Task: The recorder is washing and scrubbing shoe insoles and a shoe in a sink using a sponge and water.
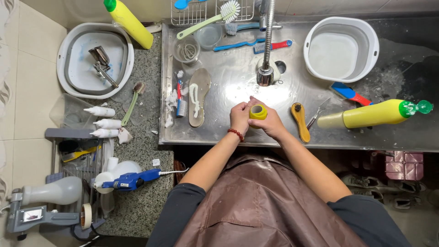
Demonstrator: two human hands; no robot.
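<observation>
Head view: both hands meet over the wet steel bench [228,87], below the faucet [265,68]. A small yellow roll of tape [258,112] sits between them, clasped by the left hand [239,118] and right hand [270,121], each grip closed on its sides.

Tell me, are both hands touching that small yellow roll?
Touching. The head view shows the left hand and right hand wrapped around the yellow roll.
</observation>
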